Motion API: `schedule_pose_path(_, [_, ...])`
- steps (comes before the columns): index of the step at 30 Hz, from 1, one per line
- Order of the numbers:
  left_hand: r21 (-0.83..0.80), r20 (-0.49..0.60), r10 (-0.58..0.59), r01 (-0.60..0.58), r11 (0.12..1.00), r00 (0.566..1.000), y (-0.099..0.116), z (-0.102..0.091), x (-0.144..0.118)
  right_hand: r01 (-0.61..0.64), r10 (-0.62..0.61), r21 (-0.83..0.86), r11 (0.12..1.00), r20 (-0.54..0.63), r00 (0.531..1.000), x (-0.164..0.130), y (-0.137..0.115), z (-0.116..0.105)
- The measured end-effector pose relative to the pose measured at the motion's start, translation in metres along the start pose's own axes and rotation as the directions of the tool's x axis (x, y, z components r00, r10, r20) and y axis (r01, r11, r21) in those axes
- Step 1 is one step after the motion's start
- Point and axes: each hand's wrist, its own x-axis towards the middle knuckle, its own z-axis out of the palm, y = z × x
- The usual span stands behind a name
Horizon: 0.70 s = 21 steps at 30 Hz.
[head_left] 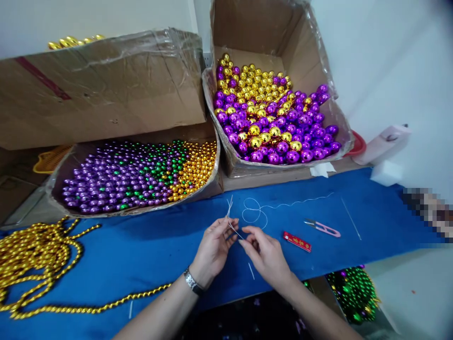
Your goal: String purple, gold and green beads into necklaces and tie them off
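Now | your left hand [213, 246] and right hand [264, 253] both pinch one thin white thread [253, 211] | thread trails far-right toward two cardboard boxes of shiny beads [272, 123]

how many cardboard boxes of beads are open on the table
2: one low box of small purple, green and gold beads at left, one taller box of bigger purple and gold beads at right. Others may be hidden.

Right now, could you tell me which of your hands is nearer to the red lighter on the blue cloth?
Right. The right hand pinches the white thread just left of the red lighter; the left hand sits farther left, beyond the right.
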Motion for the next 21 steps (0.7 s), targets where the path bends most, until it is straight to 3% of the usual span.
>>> schedule_pose_path(4, [0.007,0.062,0.021,-0.022,1.0,0.998,0.002,0.0,0.003,-0.04,0.032,0.078,0.996,0.111,0.993,-0.01,0.004,-0.021])
schedule_pose_path(6, [0.108,0.099,0.069,-0.08,0.991,0.993,0.002,0.0,0.001,-0.047,0.032,0.102,0.994,0.148,0.989,-0.01,0.005,-0.031])
schedule_pose_path(9, [0.329,0.116,0.128,-0.159,0.931,0.985,0.002,0.001,-0.003,-0.122,0.109,0.15,0.981,0.096,0.989,0.0,0.005,-0.039])
schedule_pose_path(11, [0.437,0.132,0.148,-0.192,0.879,0.98,0.001,0.001,-0.005,-0.183,0.175,0.205,0.961,0.061,0.983,0.011,0.005,-0.037])
schedule_pose_path(15, [0.52,0.196,0.163,-0.243,0.819,0.967,0.002,0.001,-0.01,-0.242,0.221,0.361,0.901,0.099,0.97,0.03,0.007,-0.018])
schedule_pose_path(21, [0.519,0.194,0.134,-0.217,0.826,0.972,0.003,0.002,-0.013,-0.222,0.173,0.501,0.837,0.143,0.974,0.038,0.007,-0.009])
